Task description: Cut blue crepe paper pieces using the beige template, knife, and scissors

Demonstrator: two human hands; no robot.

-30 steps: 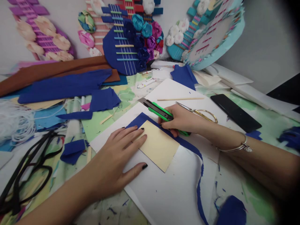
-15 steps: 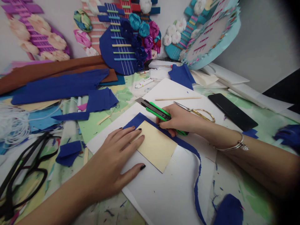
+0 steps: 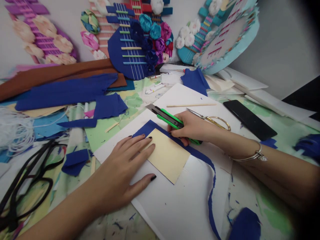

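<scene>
My left hand lies flat with fingers spread, its fingertips on the left edge of a cream rectangle of card. Beneath the card is blue paper, showing along its far edges. From there a thin blue strip trails to the right and curls toward me. Wrapped in my right hand is a green and black utility knife, its blade out and pointing up and left. The fingers of that hand rest at the card's far right edge. A white board lies under everything.
Gold-handled scissors, a wooden stick and a black phone lie beyond my right hand. Black glasses and blue scraps are at left. Decorated paper guitars lean on the wall behind brown paper.
The whole view has shifted very slightly, so everything appears a little farther right. Both hands, the card and the knife keep their places relative to each other.
</scene>
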